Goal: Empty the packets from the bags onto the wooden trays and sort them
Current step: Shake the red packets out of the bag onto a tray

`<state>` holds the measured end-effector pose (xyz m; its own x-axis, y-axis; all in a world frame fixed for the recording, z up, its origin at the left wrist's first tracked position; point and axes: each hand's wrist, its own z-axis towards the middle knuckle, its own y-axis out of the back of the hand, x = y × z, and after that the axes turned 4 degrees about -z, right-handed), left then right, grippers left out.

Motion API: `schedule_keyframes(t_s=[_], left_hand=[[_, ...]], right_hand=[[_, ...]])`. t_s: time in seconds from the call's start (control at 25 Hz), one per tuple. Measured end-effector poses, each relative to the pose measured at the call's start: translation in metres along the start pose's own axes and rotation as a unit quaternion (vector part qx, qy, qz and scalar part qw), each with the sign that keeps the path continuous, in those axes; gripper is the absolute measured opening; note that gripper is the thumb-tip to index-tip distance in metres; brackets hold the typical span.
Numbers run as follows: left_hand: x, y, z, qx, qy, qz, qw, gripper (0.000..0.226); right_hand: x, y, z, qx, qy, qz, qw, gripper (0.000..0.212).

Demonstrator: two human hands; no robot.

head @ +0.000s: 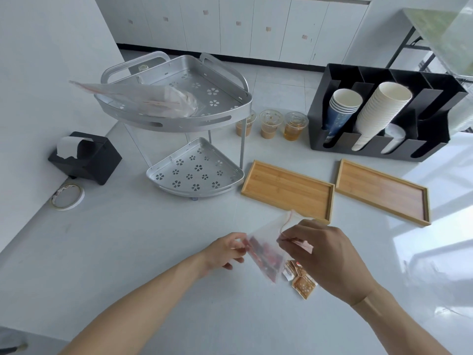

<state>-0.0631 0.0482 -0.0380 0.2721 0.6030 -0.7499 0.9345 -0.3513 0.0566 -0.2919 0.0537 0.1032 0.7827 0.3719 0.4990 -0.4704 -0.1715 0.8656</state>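
White table [153, 247] | left hand [226, 251] pinches bag [263, 249] | right hand [330, 260] pinches bag mouth | packets [302, 280] partly hidden.

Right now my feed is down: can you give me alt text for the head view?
Both hands, left hand and right hand, pinch a clear zip bag of reddish packets above a white counter, with brown packets lying beneath. Beyond sit two bare wooden trays, and another clear bag rests on a silver corner rack.
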Motion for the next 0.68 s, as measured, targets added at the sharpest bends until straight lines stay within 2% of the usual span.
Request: schedule_keyframes(t_s=[0.12, 0.28, 0.44, 0.68], left_hand=[[-0.011, -0.002, 0.006, -0.018, -0.04, -0.038, 0.998, 0.018], [-0.016, 0.001, 0.011, -0.079, -0.074, -0.034, 0.994, 0.013], [-0.035, 0.008, 0.013, -0.154, -0.112, -0.031, 0.981, 0.003], [-0.087, 0.034, 0.027, -0.249, -0.156, 0.065, 0.954, 0.011]], right_hand=[[-0.011, 0.019, 0.002, -0.023, -0.007, 0.006, 1.0, 0.009], [-0.048, 0.029, 0.006, -0.017, -0.079, -0.001, 0.997, 0.014], [-0.085, 0.016, 0.018, -0.04, -0.184, 0.108, 0.976, 0.009], [-0.134, -0.018, 0.066, -0.063, -0.24, 0.208, 0.946, 0.003]])
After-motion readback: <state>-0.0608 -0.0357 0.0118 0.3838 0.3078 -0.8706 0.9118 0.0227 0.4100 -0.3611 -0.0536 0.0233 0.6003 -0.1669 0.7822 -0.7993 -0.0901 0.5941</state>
